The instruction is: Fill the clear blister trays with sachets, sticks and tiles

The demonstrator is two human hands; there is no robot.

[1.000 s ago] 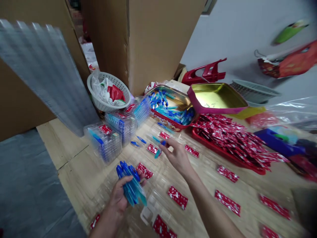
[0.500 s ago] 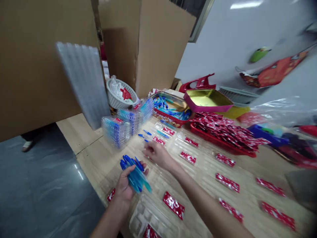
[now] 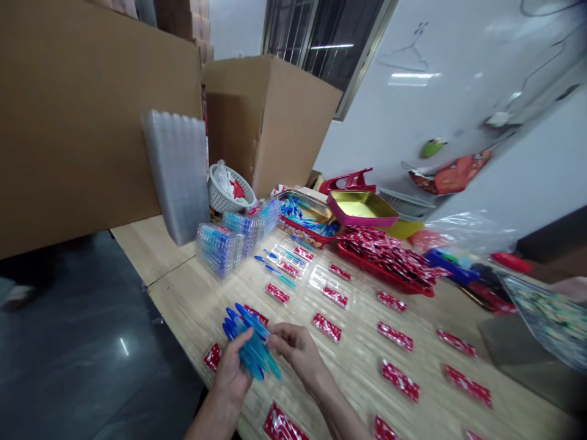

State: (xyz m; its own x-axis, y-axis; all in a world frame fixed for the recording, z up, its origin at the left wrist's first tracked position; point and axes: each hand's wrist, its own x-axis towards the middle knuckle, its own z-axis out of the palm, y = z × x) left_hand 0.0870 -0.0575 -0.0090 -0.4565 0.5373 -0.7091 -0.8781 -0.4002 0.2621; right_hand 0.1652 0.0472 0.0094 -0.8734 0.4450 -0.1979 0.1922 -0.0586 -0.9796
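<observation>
My left hand [image 3: 233, 363] is wrapped round a bunch of blue pens [image 3: 252, 351] with darker blue caps, held above the near left part of the table. At the right side of the bunch, my right hand [image 3: 298, 351] pinches a blue pen [image 3: 257, 322] by its end. Farther off, loose pens [image 3: 280, 276] lie in and beside clear plastic trays [image 3: 321, 276]. Red-and-white printed packets [image 3: 327, 327] rest in the trays across the table. Filled clear packs of pens [image 3: 220, 249] stand stacked at the table's left side.
A tin of pens [image 3: 316, 237] and a red basket heaped with packets [image 3: 389, 269] are at the back. Upright nested clear trays [image 3: 178, 177] stand by large cardboard boxes [image 3: 293, 128]. The table's left edge [image 3: 174, 327] drops to the floor.
My right hand has come back from the loose pens to the bunch in my left hand. A pen now shows lying where it was. The view has shifted.
</observation>
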